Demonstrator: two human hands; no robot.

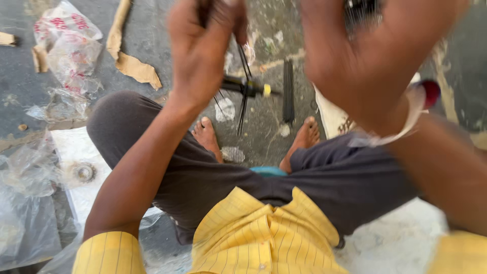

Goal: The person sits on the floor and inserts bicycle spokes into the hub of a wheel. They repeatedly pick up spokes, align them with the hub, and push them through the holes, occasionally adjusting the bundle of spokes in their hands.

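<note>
The left hand (203,50) pinched a few thin black rods (243,96) so they hung straight down over the floor (264,132). The right hand (370,66), blurred, was closed on a bunch of rods (361,12). More rods (288,91) lay between the feet.

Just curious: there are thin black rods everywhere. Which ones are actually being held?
The few thin rods hanging from the left hand are pinched in its fingers. The other rod bundle lies untouched on the floor between the feet.
</note>
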